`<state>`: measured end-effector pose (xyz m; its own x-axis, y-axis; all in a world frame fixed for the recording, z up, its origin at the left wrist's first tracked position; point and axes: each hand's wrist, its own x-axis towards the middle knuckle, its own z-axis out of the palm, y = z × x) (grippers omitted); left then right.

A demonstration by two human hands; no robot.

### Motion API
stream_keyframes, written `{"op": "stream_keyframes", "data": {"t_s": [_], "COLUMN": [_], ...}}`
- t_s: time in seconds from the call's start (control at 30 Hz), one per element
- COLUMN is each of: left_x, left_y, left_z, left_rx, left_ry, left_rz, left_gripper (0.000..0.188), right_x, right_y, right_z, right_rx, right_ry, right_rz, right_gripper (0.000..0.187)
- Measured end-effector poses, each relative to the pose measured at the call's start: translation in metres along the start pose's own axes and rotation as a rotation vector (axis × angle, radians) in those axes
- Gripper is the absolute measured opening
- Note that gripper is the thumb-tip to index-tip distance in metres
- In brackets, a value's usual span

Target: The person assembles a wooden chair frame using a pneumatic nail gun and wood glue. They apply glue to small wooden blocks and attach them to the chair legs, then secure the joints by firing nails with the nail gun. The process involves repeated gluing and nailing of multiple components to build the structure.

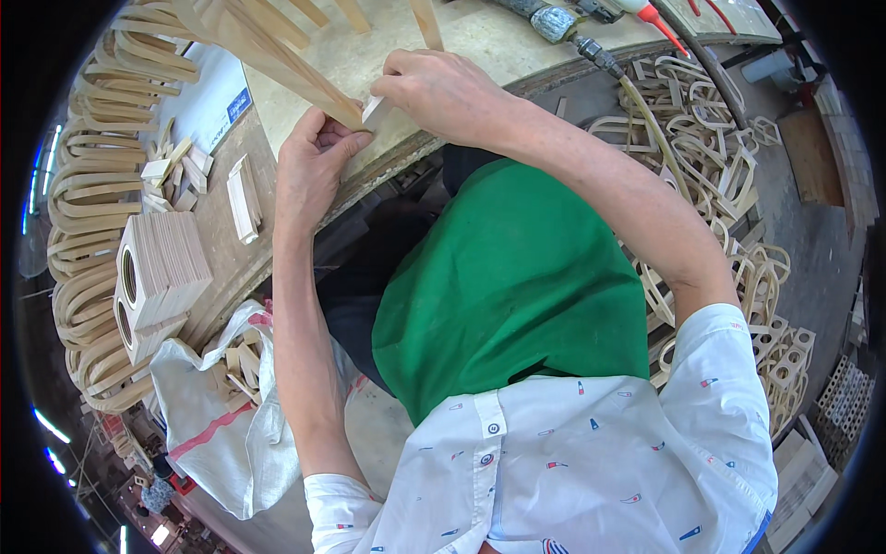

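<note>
At the near edge of the worktop point(484, 51), both hands meet around one end of a long wooden bar point(295, 74) that slants down from the upper left. The left hand point(316, 166) has its thumb and curled fingers closed on the bar's lower end. The right hand point(443, 90) pinches a small pale wooden strip point(376, 113) between thumb and fingers, set close against that same end; whether strip and bar touch is hard to tell.

To the left lie loose offcuts point(175, 174) and some narrow slats point(244, 201), with a stack of thin wooden plates point(175, 268) pierced by round holes just nearer the person. Bent wooden loops point(92, 201) line the far left side. Below the plates, a white woven sack point(226, 452) with a red stripe holds more wood scraps point(242, 369).

Toward the upper right are a hose coupling point(598, 55) and a red bottle nozzle point(666, 30). Beyond the right forearm, pale wooden frames point(729, 152) lie heaped. A green apron point(517, 286) covers the person's lap.
</note>
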<state>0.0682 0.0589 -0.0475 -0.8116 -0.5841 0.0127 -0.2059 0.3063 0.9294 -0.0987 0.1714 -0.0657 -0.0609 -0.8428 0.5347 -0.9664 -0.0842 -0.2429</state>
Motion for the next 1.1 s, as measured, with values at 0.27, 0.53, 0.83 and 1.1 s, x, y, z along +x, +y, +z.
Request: {"op": "stream_keyframes", "data": {"t_s": [0.27,0.53,0.83,1.1], "left_x": [0.001,0.007,0.013,0.023], "left_y": [0.008,0.004,-0.009,-0.015], "left_z": [0.001,-0.004,-0.003,-0.013], "left_rx": [0.139,0.198,-0.087,-0.01], "left_ry": [0.025,0.011,-0.06,-0.135], "left_rz": [0.012,0.067,0.076,0.06], "left_gripper": [0.026,0.026,0.03,0.032], "right_x": [-0.005,-0.003,-0.005,-0.004], "right_y": [0.001,0.004,0.008,0.01], "right_z": [0.007,0.007,0.011,0.01], "right_rx": [0.055,0.088,0.091,0.108], "right_ry": [0.101,0.106,0.158,0.144], "right_rz": [-0.012,-0.033,-0.084,-0.092], "right_gripper": [0.019,0.018,0.023,0.024]}}
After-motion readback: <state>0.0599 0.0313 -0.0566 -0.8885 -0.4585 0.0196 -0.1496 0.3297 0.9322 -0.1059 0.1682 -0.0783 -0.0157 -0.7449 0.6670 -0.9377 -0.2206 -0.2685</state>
